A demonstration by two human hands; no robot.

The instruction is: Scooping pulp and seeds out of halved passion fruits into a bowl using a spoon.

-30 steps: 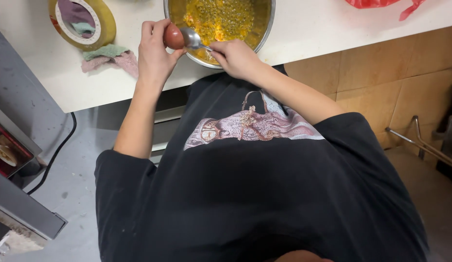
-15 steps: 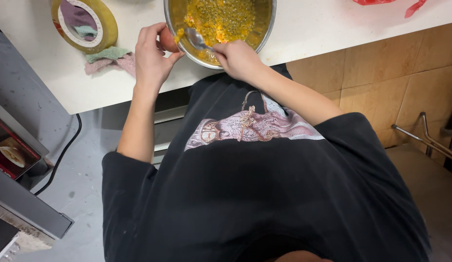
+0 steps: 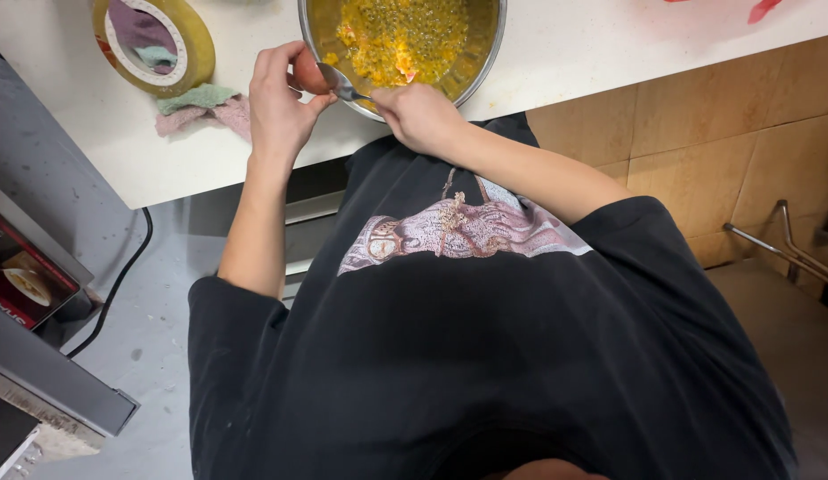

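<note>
My left hand grips a small reddish-brown fruit half just beside the rim of a steel bowl. My right hand holds a metal spoon whose tip reaches into the fruit half. The bowl holds yellow pulp with dark seeds and stands at the front edge of the white counter. Most of the fruit is hidden by my left fingers.
A yellow-rimmed round container and a crumpled green and pink cloth lie to the left on the counter. A grey appliance and black cable sit lower left. A metal frame stands at right.
My left hand has tilted the fruit half towards the bowl, and the spoon has moved from the bowl's rim into the fruit. The view has shifted slightly.
</note>
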